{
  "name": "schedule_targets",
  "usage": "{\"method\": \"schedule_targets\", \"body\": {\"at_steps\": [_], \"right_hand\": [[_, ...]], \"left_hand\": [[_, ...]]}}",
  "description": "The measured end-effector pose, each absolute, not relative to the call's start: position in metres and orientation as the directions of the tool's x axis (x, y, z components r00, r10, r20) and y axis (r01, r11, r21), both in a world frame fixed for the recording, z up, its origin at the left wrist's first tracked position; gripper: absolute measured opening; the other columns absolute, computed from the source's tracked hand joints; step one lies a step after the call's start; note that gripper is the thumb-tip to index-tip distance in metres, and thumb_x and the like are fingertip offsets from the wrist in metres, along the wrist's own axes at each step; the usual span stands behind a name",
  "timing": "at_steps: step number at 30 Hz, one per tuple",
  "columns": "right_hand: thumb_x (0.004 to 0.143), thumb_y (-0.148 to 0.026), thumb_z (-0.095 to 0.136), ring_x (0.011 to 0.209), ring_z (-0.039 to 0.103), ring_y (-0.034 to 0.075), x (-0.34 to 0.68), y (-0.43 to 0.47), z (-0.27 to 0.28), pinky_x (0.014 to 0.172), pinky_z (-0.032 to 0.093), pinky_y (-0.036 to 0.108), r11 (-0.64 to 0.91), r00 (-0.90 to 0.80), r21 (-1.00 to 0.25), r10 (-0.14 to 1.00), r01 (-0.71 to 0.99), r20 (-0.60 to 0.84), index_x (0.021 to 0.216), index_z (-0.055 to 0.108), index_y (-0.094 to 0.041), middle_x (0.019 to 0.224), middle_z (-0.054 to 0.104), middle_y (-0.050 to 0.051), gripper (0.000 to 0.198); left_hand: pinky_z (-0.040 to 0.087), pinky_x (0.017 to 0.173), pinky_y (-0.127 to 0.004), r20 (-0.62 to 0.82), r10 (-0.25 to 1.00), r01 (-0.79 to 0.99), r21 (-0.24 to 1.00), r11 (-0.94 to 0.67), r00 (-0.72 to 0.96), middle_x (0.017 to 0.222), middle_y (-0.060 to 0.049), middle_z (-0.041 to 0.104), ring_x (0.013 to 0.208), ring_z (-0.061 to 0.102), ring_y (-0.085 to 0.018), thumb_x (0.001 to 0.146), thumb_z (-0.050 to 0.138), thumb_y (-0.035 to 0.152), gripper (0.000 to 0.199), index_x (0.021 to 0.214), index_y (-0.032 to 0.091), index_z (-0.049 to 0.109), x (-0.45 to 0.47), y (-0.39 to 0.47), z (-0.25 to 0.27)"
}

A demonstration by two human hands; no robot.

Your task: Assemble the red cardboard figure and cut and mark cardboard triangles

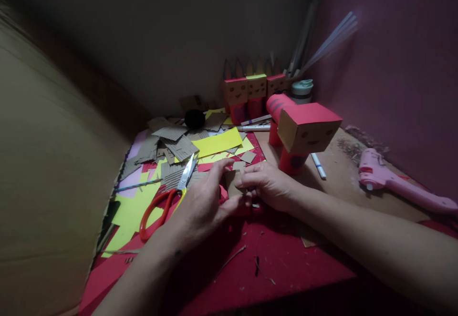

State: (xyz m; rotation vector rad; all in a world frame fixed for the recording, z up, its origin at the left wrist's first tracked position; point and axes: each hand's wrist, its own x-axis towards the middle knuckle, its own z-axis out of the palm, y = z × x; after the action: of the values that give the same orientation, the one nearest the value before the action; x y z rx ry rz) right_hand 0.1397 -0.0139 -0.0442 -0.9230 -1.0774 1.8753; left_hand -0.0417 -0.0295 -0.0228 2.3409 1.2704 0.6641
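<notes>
A small piece of brown cardboard (233,182) is between my two hands over the front of the table. My right hand (268,185) pinches its right side with thumb and fingertips. Around its left and lower edge curls my left hand (202,204), thumb below and index finger raised at the top. Something red (223,193) shows behind the cardboard, partly covered by my fingers. Just left of my left hand lie red-handled scissors (157,215), blades pointing away. Beyond my right hand stands a red figure with a cardboard box head (315,132) and a drawn face.
Corrugated cardboard scraps (179,147) and yellow paper (218,143) cover the table's left. Several box-headed figures (236,92) with pointed ears stand at the back. A pink glue gun (404,182) lies right, near a marker (318,166) and a teal-lidded container (302,89). Walls enclose the table.
</notes>
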Motion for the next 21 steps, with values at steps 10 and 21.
{"method": "schedule_targets", "body": {"at_steps": [10,21], "right_hand": [[0.066,-0.023,0.076,0.047,0.054,0.007,0.139,-0.014,-0.044,0.045,0.037,0.020,-0.322,-0.388,-0.882,0.904,-0.344,-0.179,0.063,0.062,-0.014,0.059,0.066,0.003,0.017],[0.057,-0.025,0.079,0.054,0.059,0.012,0.135,-0.014,-0.037,0.052,0.043,0.024,-0.275,-0.337,-0.843,0.934,-0.462,-0.120,0.064,0.067,-0.013,0.059,0.067,0.005,0.018]], "left_hand": [[0.044,0.072,-0.040,0.044,0.993,0.960,0.253,-0.116,0.109,0.094,-0.012,0.065,0.088,0.063,-0.033,0.085,0.058,0.052,0.034,0.101,0.022,0.060,-0.119,-0.048,-0.004],[0.048,0.058,-0.034,-0.063,0.994,0.802,0.587,0.109,-0.089,0.081,-0.004,0.064,0.067,0.064,-0.025,0.070,0.060,0.041,0.066,0.130,0.016,0.044,-0.138,-0.049,-0.030]]}}
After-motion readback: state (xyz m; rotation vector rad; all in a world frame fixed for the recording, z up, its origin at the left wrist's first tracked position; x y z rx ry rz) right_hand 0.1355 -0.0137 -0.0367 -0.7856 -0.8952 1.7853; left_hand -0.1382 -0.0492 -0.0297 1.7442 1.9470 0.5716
